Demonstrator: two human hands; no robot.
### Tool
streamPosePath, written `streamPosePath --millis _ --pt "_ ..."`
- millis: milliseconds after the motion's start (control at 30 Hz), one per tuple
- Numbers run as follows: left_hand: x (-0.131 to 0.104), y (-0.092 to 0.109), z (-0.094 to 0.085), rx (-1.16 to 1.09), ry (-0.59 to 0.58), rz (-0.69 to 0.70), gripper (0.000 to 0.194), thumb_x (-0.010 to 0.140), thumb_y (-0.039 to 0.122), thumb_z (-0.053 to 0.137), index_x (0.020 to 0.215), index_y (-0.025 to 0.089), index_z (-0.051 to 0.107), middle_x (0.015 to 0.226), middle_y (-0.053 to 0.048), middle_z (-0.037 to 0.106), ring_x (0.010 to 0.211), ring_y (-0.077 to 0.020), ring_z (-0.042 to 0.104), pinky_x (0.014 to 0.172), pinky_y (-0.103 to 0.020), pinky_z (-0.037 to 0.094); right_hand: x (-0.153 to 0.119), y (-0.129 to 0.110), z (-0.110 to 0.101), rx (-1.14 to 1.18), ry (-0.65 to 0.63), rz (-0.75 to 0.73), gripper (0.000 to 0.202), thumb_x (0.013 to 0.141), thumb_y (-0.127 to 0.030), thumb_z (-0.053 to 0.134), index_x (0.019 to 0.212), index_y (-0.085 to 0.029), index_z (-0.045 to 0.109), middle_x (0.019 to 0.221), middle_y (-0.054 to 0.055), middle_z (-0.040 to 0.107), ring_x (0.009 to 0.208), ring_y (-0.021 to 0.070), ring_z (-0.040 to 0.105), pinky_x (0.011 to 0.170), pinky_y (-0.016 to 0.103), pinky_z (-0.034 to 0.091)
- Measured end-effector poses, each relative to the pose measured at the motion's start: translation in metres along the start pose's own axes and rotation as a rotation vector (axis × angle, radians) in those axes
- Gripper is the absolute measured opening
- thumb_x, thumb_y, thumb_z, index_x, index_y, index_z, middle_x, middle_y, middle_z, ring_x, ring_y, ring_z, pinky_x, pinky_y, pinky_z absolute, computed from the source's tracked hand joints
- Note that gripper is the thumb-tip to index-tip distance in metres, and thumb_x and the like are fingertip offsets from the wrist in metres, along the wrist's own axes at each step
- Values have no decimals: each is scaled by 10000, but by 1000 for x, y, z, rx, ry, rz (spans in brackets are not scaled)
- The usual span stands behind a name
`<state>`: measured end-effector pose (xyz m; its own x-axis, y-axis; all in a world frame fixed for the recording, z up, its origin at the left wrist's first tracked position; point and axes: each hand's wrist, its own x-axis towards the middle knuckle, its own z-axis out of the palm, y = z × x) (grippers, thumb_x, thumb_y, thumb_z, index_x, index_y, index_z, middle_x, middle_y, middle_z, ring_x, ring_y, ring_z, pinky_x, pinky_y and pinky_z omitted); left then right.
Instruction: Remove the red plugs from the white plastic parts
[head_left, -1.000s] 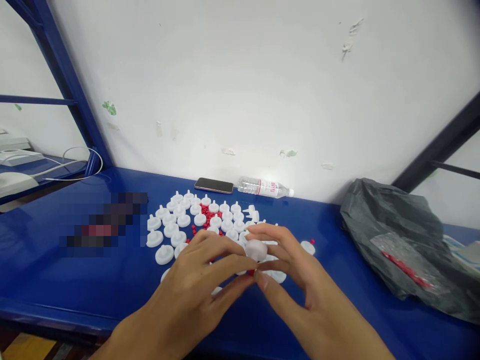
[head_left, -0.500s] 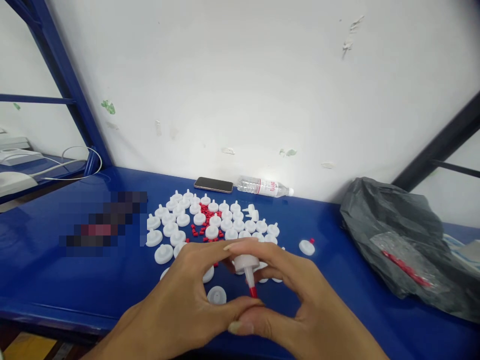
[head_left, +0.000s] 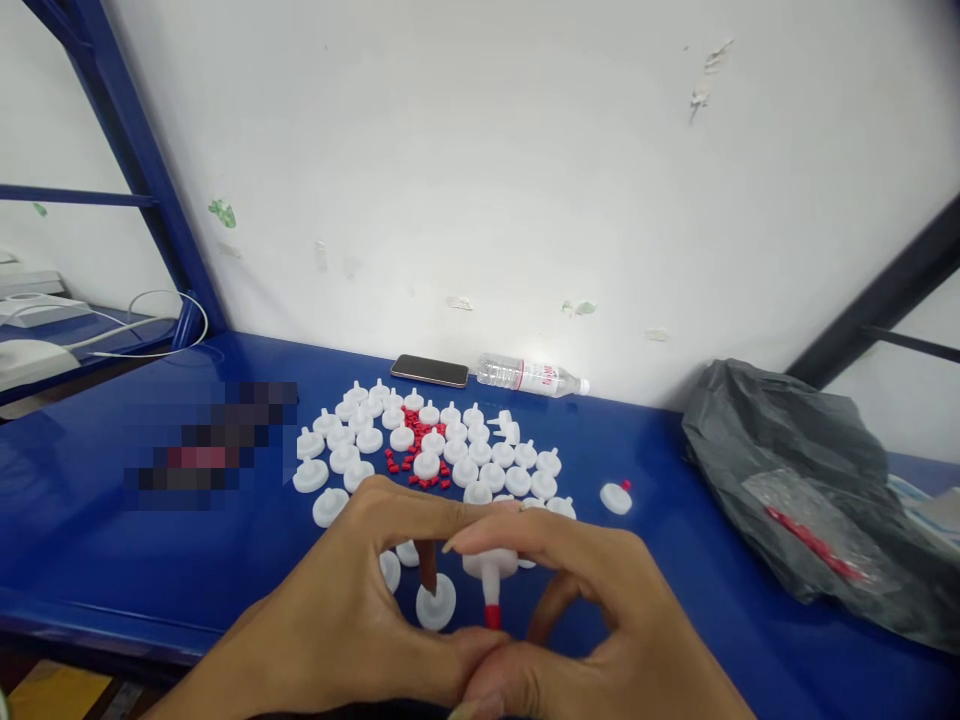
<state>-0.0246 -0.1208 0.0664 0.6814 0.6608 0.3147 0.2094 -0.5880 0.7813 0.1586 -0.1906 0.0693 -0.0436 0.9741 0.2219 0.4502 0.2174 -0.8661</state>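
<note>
Between my two hands is a white nozzle cap (head_left: 491,564), its spout pointing down with a red tip cap (head_left: 492,615) on the end. My left hand (head_left: 360,600) and my right hand (head_left: 600,610) both grip it, index fingers across its wide base and thumbs pressed together under the red tip. Below my left hand a loose white cap (head_left: 436,602) lies on the blue table. Beyond my hands stand many white nozzle caps (head_left: 427,464), mostly spout up, around a scatter of small red tip caps (head_left: 424,428). My fingers hide part of this group.
A white cap with a red tip (head_left: 616,497) lies apart to the right. Farther right rests a black plastic bag (head_left: 772,430) with a clear bag of red pieces (head_left: 817,540). Along the wall lie a phone (head_left: 430,371) and a plastic bottle (head_left: 532,376). A blurred patch covers something left.
My hands have moved slightly down and toward me with the nozzle cap. Its spout, slanted before, now points nearly straight down, and the thumbs press closer under the red tip.
</note>
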Motion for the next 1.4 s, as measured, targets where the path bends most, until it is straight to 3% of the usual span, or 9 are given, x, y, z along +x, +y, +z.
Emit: streamPosePath --millis 233,400,567,667,733,867,1067,1233,1400 --pt "-6 -12 7 90 132 -7 529 733 343 864 1250 344 752 906 38 809 685 -155 700 655 -246 586 7 6 -4 97 -138 -104 211 691 -303 931 859 -306 804 956 -40 784 773 144 732 664 191 607" --pt "-1 -9 12 31 172 20 355 818 414 816 1164 340 787 934 42 818 747 -165 739 647 -227 590 10 11 -12 93 -179 -158 163 780 -277 874 923 -314 805 942 -50 791 800 134 741 682 170 594" --pt "-3 -13 6 270 181 55 273 1038 407 525 1191 319 733 881 47 796 723 -132 723 662 -220 547 6 22 -32 -241 79 -234 125 933 -361 707 970 -335 823 1021 7 807 930 220 769 794 277 633" --pt "-15 -18 2 497 25 22 166 1016 386 585 1081 319 723 760 69 732 673 -124 685 650 -227 488 4 34 -56 -507 288 -233 192 931 -430 675 966 -319 827 1164 61 767 1083 283 730 774 326 637" --pt "-26 -22 2 569 -85 15 97 952 360 694 1041 328 709 796 73 725 703 -134 683 640 -236 458 2 44 -76 -641 356 -187 261 916 -504 659 953 -311 831 1181 84 742 1044 288 732 666 307 618" --pt "-43 -30 8 619 -193 53 306 853 220 798 1090 357 661 969 69 728 834 -177 693 696 -270 439 -2 65 -113 -827 315 79 422 841 -678 624 926 -322 833 947 71 761 684 242 721 527 329 541" --pt "-37 -33 14 653 -246 17 248 904 94 676 1000 312 605 964 46 692 802 -194 654 672 -300 384 -1 87 -130 -767 96 437 373 787 -608 605 873 -303 803 715 50 768 646 283 719 612 368 519" --pt "-30 -35 14 657 -242 6 161 983 128 573 961 283 610 913 35 687 773 -186 656 673 -312 378 4 108 -138 -696 7 466 286 857 -523 592 880 -293 761 794 36 799 748 274 755 664 339 518" --pt "-23 -38 11 628 -158 71 189 984 113 560 924 256 669 890 21 707 770 -159 676 678 -276 426 3 102 -138 -810 198 397 372 799 -555 651 1032 -292 775 776 64 797 722 322 763 642 389 545"
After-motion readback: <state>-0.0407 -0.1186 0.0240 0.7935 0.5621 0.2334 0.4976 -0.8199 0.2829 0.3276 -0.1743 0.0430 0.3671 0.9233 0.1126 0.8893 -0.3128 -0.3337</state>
